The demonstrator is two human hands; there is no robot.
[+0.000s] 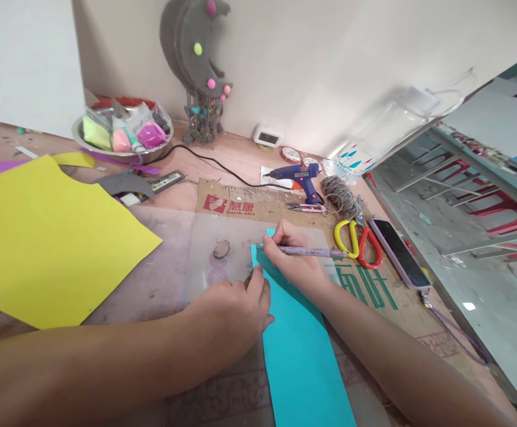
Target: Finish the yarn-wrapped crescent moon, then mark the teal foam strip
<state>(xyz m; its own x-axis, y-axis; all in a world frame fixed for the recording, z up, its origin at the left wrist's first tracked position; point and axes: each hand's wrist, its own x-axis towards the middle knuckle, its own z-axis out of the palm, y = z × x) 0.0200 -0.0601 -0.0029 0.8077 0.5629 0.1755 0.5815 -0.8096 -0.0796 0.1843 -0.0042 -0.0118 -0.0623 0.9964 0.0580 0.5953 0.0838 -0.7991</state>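
A long turquoise paper strip [303, 362] lies in front of me, running from the near edge up to my hands. My right hand [291, 252] is closed around a light purple pen [314, 252], whose tip meets the strip's far left corner. At the strip's left edge, my left hand [232, 314] has its fingers curled together; a small dark bit shows at the fingertips, too hidden to name. Just left of them, a small round disc [222, 249] rests on a translucent sheet [200, 231] above a purple circle [217, 273].
Yellow paper [54, 243] lies at left, near a metal bowl [145, 155] of bagged clay. Behind my hands are a blue glue gun [300, 175] and grey twine [341, 196]. Scissors [358, 237] and a phone [398, 252] lie at right, by the table edge.
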